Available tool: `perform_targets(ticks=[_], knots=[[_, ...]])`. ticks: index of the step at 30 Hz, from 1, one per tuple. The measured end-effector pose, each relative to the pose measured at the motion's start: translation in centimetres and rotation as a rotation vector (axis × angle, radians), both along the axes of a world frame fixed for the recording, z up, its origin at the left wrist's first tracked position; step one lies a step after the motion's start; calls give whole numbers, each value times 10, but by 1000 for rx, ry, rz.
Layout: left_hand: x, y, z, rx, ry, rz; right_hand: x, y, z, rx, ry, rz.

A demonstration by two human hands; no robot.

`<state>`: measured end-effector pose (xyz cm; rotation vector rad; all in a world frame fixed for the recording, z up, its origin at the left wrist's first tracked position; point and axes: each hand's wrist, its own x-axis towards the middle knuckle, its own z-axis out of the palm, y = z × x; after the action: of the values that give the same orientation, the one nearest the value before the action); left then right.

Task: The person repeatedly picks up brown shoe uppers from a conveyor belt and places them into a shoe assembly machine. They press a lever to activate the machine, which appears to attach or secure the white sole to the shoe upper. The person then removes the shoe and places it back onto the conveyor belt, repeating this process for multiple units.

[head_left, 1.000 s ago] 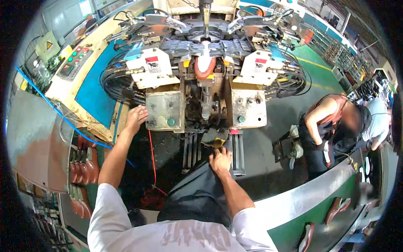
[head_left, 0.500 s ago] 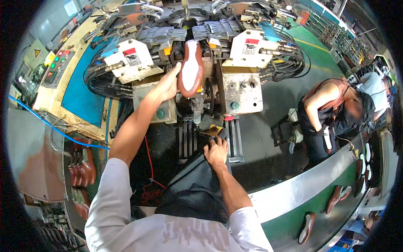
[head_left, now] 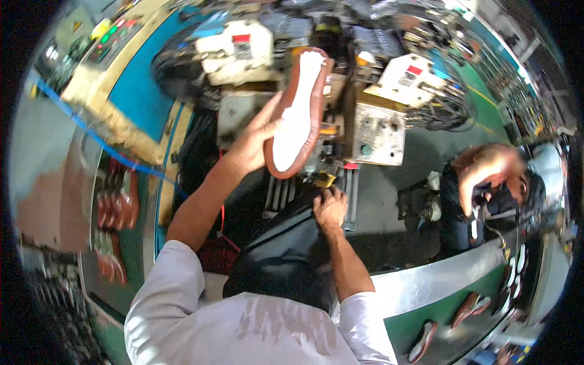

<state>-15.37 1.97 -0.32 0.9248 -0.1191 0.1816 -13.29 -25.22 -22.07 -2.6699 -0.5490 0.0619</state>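
Two hands work in the head view. My left hand (head_left: pixel 258 143) grips a brown shoe (head_left: pixel 298 112) by its edge, fingers curled shut around it, white sole facing me, raised before the machine (head_left: pixel 377 131). My right hand (head_left: pixel 330 207) rests at the dark apron's (head_left: pixel 286 255) upper edge, fingers bent; any grasp cannot be told.

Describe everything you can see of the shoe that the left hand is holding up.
The shoe is turned sole side toward the camera: a long white underside ringed by a reddish-brown rim that looks like leather or upper material folded over the edge. It stands nearly upright, toe end up and tilted slightly right, in front of the machine. The left hand grips its left edge near the lower half, with fingers behind and the thumb on the white face. Nothing else visibly touches it; its upper is hidden.
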Motion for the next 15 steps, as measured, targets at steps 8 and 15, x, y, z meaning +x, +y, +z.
perform_targets(ticks=[8,15], knots=[[-231,31,-77,377,411,406,5,-29,-26,59,-296,209],[-505,133,-172,563,852,921,17,-25,-30,15,-253,336]])
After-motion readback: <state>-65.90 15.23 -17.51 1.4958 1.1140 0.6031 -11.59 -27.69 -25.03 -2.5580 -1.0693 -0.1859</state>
